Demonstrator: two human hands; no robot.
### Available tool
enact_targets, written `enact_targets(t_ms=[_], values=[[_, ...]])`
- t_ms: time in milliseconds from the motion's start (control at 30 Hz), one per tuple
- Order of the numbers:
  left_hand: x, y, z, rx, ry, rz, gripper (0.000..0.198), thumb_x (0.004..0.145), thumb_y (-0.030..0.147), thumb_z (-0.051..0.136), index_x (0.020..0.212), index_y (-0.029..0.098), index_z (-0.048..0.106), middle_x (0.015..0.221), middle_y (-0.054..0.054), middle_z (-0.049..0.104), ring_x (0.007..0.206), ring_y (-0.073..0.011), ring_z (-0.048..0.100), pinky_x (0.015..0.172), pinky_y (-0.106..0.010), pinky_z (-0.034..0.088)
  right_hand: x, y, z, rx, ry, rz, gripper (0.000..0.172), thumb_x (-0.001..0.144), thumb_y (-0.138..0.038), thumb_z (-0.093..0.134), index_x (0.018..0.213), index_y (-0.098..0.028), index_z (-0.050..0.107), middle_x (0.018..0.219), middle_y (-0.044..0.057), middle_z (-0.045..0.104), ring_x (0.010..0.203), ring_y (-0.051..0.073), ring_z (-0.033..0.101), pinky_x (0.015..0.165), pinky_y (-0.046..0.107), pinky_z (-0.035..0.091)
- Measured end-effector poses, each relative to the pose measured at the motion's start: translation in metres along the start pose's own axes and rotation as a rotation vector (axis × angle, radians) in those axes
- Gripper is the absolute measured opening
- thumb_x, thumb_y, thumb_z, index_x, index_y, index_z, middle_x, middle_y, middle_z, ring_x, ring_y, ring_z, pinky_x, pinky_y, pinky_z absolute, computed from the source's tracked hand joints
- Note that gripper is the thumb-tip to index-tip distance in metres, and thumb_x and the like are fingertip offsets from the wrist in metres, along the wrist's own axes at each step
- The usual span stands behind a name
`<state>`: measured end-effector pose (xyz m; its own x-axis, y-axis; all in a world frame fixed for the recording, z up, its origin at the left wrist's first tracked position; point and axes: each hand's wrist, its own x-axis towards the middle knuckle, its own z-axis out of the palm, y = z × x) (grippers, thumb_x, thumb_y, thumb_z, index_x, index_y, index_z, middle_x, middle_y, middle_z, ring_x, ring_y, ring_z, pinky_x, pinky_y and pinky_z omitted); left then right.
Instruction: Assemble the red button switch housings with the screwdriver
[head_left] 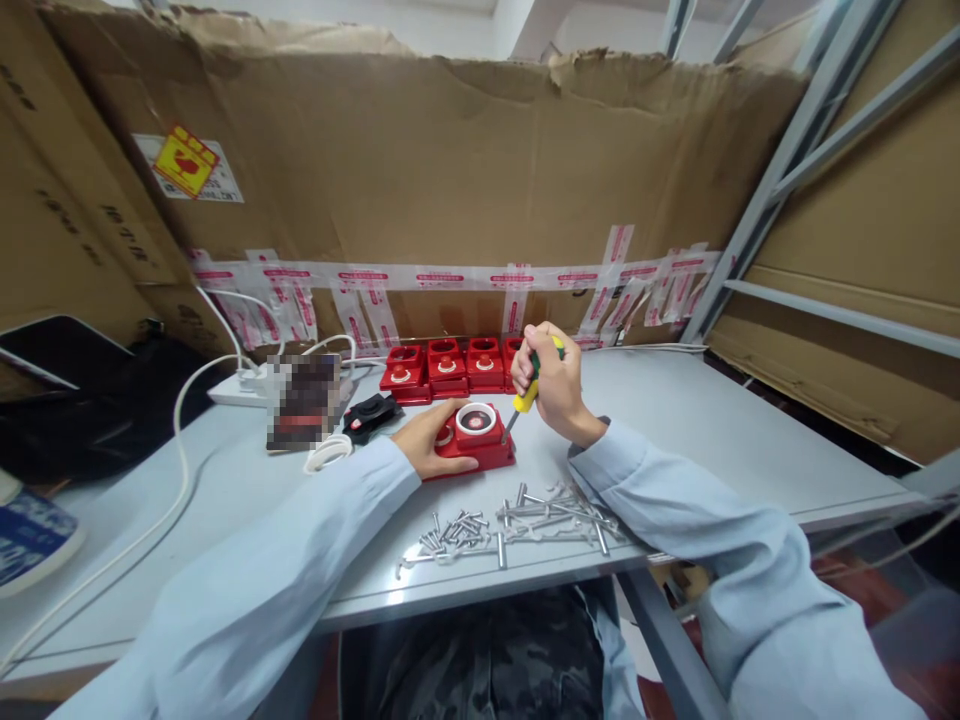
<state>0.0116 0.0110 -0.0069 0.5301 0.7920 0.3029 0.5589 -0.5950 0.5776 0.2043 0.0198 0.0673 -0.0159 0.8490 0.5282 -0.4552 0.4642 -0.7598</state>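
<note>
On the light table, my left hand [433, 440] grips the left end of a red box-shaped device [491, 455], thumb along its near side. The device has a white ring around a dark round face on top. My right hand [553, 385] is wrapped around the yellow and green handle of a screwdriver [526, 400]. Its tilted shaft reaches down to the device's right end; whether the tip sits in a screw is too small to tell. Nearer to me lie a pile of small screws [457, 530] and several metal rods with clear plastic pieces [551, 515].
Several similar red devices [448, 370] stand in a row at the back against a taped cardboard wall [465, 170]. To the left are a black strap-like item [371, 415], a coiled white cable [330, 453], a blurred-out phone-like object [304, 400] and a power strip [236, 388]. A metal rack [765, 190] rises at right.
</note>
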Motion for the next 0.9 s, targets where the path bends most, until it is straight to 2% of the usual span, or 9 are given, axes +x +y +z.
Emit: enact_targets(t_ms=[233,367,467,567,667,767,900], values=[[0.0,-0.007,0.002,0.042,0.009,-0.008,0.072,0.066,0.052,0.072,0.124,0.02,0.045,0.118,-0.011,0.064,0.103,-0.029,0.063,0.09,-0.041,0.048,0.0,0.006,-0.001,-0.06,0.035,-0.009,0.04,0.078,-0.045,0.064,0.063,-0.022,0.034,0.042,-0.012,0.037,0.033,0.005,0.036,0.031,0.018,0.029],[0.0,-0.008,0.002,0.037,0.008,-0.01,0.075,0.065,0.053,0.072,0.126,0.02,0.043,0.119,-0.012,0.064,0.105,-0.03,0.062,0.09,-0.041,0.048,-0.001,0.004,-0.004,-0.242,-0.017,-0.056,0.031,0.083,-0.047,0.058,0.073,-0.022,0.041,0.047,-0.011,0.043,0.038,0.007,0.043,0.039,0.021,0.038],[0.0,-0.007,0.002,0.018,0.003,0.001,0.072,0.066,0.052,0.072,0.125,0.02,0.044,0.118,-0.011,0.064,0.104,-0.029,0.063,0.089,-0.04,0.049,-0.004,-0.009,-0.002,-0.654,-0.133,-0.189,0.027,0.088,-0.047,0.05,0.08,-0.022,0.046,0.056,-0.006,0.051,0.049,0.009,0.05,0.052,0.023,0.04],[0.0,-0.007,0.002,0.014,0.002,0.01,0.071,0.067,0.052,0.072,0.124,0.021,0.044,0.118,-0.01,0.064,0.105,-0.029,0.063,0.09,-0.04,0.049,-0.007,-0.027,0.002,-1.27,-0.154,-0.312,0.03,0.086,-0.048,0.051,0.077,-0.02,0.051,0.061,-0.002,0.055,0.056,0.012,0.05,0.055,0.025,0.032],[-0.001,-0.006,0.002,0.024,0.006,0.002,0.072,0.067,0.051,0.072,0.125,0.02,0.043,0.121,-0.011,0.063,0.107,-0.0297,0.062,0.092,-0.041,0.048,-0.005,-0.039,0.004,-1.7,-0.127,-0.272,0.035,0.083,-0.053,0.052,0.083,-0.019,0.054,0.059,0.001,0.055,0.055,0.015,0.048,0.054,0.027,0.024],[-0.001,-0.006,0.001,0.025,-0.006,-0.011,0.074,0.066,0.052,0.072,0.126,0.019,0.043,0.12,-0.012,0.063,0.105,-0.0299,0.062,0.09,-0.041,0.048,0.001,-0.043,0.004,-1.708,-0.296,-0.222,0.027,0.086,-0.043,0.052,0.092,-0.017,0.051,0.062,0.001,0.056,0.055,0.014,0.046,0.054,0.027,0.025],[-0.001,-0.005,-0.001,0.026,-0.022,-0.001,0.074,0.067,0.05,0.073,0.126,0.019,0.042,0.119,-0.012,0.063,0.104,-0.0292,0.063,0.089,-0.04,0.048,0.02,-0.051,0.001,-1.39,-0.714,-0.229,0.019,0.086,-0.035,0.054,0.095,-0.019,0.047,0.07,-0.002,0.057,0.057,0.011,0.043,0.058,0.025,0.032]])
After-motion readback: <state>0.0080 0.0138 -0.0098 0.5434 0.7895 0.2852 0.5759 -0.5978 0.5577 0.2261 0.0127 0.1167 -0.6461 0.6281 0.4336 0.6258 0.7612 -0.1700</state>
